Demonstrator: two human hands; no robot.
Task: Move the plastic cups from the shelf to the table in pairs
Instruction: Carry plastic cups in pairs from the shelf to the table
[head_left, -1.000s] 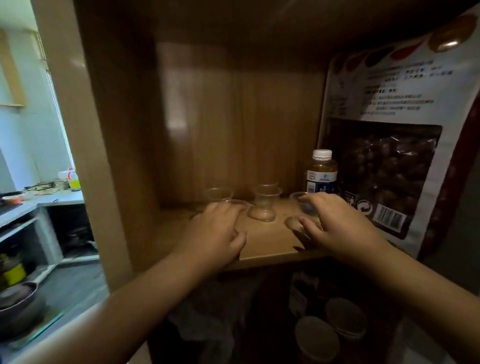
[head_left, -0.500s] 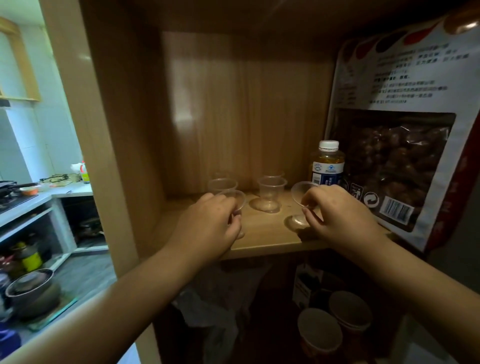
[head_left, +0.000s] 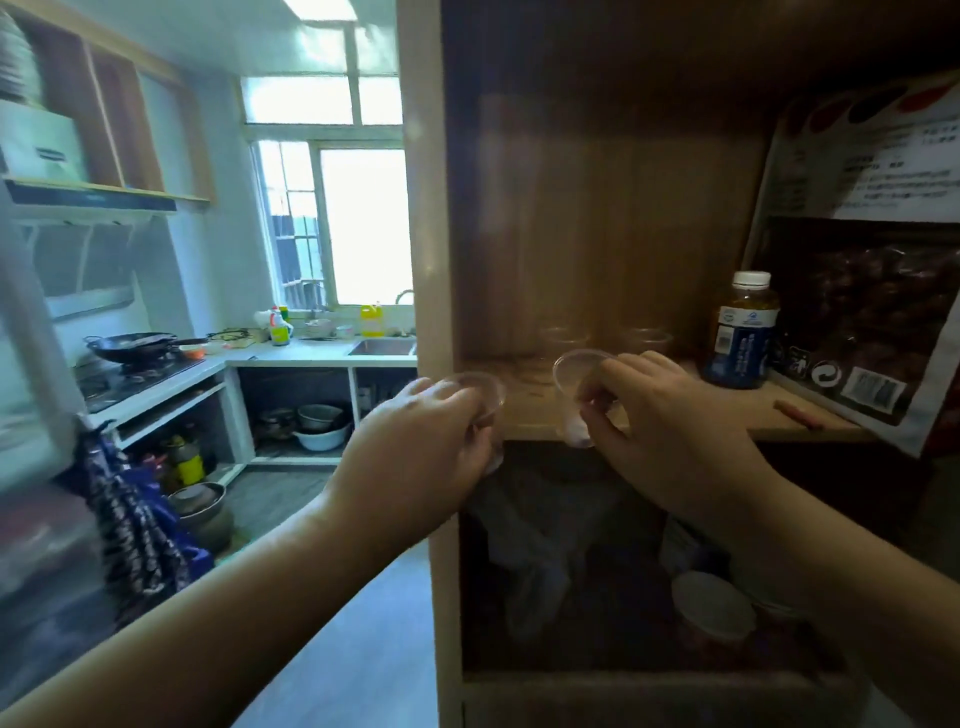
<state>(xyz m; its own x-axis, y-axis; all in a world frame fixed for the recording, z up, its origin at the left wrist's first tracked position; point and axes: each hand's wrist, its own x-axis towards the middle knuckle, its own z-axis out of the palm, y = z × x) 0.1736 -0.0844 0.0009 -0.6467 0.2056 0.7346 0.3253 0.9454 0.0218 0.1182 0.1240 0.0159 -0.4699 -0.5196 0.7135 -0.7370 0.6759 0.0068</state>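
While each hand grips one clear plastic cup at the shelf's (head_left: 675, 428) front edge, the left hand (head_left: 415, 447) wraps its fingers around the left cup (head_left: 483, 395), and the right hand (head_left: 670, 431) pinches the right cup (head_left: 574, 379); two more cups (head_left: 644, 340) stand at the shelf's back beside a bottle (head_left: 740, 332)

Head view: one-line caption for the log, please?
Left hand and right hand each hold a clear plastic cup at the shelf edge, beside a bottle.
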